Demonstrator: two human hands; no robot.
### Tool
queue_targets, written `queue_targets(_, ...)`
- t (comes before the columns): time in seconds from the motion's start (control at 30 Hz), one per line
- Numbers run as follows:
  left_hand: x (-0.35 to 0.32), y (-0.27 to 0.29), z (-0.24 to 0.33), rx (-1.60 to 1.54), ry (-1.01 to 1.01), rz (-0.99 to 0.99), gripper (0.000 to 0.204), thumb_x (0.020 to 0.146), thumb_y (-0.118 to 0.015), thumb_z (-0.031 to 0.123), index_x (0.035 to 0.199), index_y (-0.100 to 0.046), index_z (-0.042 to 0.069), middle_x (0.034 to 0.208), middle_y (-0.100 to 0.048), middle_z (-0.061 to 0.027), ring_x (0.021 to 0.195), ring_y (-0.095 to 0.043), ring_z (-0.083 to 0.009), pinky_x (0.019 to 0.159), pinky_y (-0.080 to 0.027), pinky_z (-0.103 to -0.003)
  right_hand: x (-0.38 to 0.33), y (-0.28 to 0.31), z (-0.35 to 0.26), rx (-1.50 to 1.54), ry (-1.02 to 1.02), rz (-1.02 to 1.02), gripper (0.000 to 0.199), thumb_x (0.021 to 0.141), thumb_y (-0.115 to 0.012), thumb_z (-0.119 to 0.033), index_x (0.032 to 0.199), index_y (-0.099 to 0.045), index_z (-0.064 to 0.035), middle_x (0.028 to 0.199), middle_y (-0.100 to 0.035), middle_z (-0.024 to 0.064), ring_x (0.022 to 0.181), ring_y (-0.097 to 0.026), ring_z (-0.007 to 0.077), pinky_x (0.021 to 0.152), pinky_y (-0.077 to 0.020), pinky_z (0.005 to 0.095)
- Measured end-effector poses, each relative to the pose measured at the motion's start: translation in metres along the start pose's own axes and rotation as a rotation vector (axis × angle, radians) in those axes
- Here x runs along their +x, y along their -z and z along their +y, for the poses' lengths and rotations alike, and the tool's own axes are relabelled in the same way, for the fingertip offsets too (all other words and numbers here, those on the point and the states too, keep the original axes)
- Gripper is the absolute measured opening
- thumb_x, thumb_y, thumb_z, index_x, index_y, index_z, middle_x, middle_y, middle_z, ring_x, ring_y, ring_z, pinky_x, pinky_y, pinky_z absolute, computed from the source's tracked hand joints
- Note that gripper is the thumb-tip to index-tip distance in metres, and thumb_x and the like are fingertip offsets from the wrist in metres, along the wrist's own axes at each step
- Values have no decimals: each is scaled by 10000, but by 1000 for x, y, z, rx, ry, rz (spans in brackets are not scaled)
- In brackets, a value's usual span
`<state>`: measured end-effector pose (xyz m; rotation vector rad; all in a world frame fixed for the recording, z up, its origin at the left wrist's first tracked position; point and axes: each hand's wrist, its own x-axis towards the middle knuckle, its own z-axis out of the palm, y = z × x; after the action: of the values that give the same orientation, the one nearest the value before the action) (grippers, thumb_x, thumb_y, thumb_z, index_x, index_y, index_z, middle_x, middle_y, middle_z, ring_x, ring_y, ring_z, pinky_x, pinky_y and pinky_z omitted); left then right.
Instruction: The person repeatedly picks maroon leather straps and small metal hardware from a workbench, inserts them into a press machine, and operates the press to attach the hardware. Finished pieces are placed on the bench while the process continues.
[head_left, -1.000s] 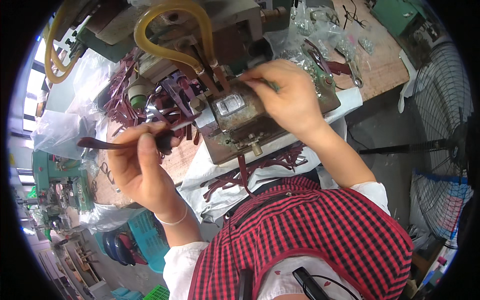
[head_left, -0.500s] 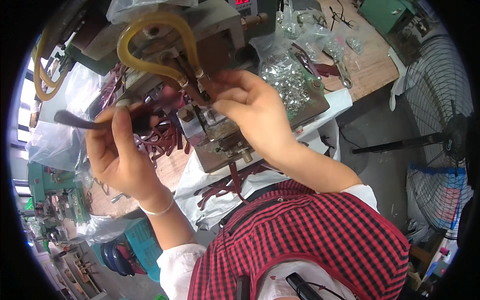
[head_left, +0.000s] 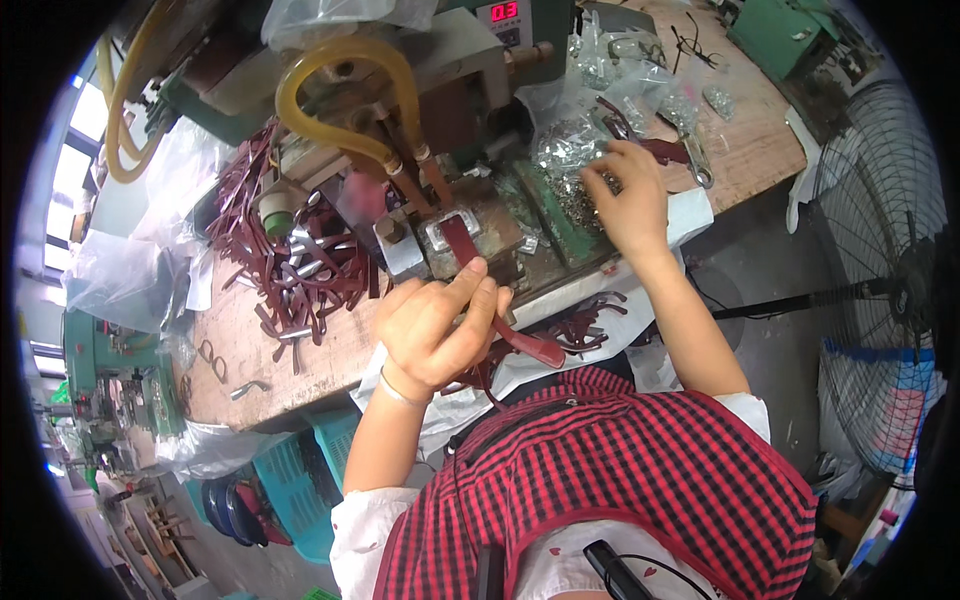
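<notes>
My left hand [head_left: 432,328] is closed on a dark red eyeglass temple [head_left: 528,346]. The temple's far end rests on the small metal plate of a bench machine [head_left: 447,231], below two copper-coloured prongs [head_left: 420,185], and its broad end sticks out toward me. To the right, my right hand [head_left: 632,205] is over a heap of tiny shiny metal parts [head_left: 575,150] at the machine's green side. Its fingers are bent and apart; whether a fingertip touches a part I cannot tell.
Many dark red temples [head_left: 310,270] lie piled on the wooden bench left of the machine, and more [head_left: 580,322] on white cloth in front. A yellow hose [head_left: 290,90] loops above. Plastic bags of small parts [head_left: 610,65] stand behind, and a large fan [head_left: 870,280] is at right.
My left hand has moved right and toward me, now holding a red temple at the plate instead of a dark one in the air. My right hand has left the prongs for the parts heap.
</notes>
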<state>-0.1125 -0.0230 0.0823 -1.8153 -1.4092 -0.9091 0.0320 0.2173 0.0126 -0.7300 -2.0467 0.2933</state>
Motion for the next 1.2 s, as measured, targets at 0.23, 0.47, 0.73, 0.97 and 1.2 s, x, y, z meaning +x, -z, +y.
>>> queue_targets(0.23,-6,-2,-1,-8,12,38,267,760,-866,77,970,-702,98,961,-754,-79,554,-588,-136,478,-425,-271,-4,-16,2,219,-209,20,164,924,-712,-188,1007,-759,-55,913,-749,132,805,-718,292,744,-544,378)
queue_targets(0.47,-41,16,14,-7,292,83,369,777,-852,72,1107,-690,48,1067,-751,-144,758,-678,-223,643,-516,-319,-16,-19,14,468,-427,-28,166,945,-734,-154,1052,-729,-27,849,-717,13,759,-629,78,715,-499,251)
queue_targets(0.73,-91,-7,-113,147,1019,-152,1167,697,-939,254,1600,-241,12,1632,-289,-250,1512,-258,-401,1230,-234,-486,-10,-19,-15,549,-425,-162,170,888,-768,-76,1044,-720,-30,848,-717,14,771,-639,78,721,-500,247)
queue_targets(0.97,-62,97,-123,218,847,15,266,847,-752,26,1104,-686,27,1106,-647,-111,1041,-611,-242,908,-495,-352,-20,9,-14,621,-462,-125,168,929,-700,-41,1093,-730,-19,955,-745,40,865,-670,86,804,-506,238)
queue_targets(1.2,-139,83,-136,691,496,-783,281,785,-695,34,1052,-730,112,1083,-633,-94,1026,-589,-312,865,-504,-434,0,-24,-30,634,-390,-200,141,912,-708,-55,1046,-733,-19,942,-745,55,853,-681,126,789,-515,275)
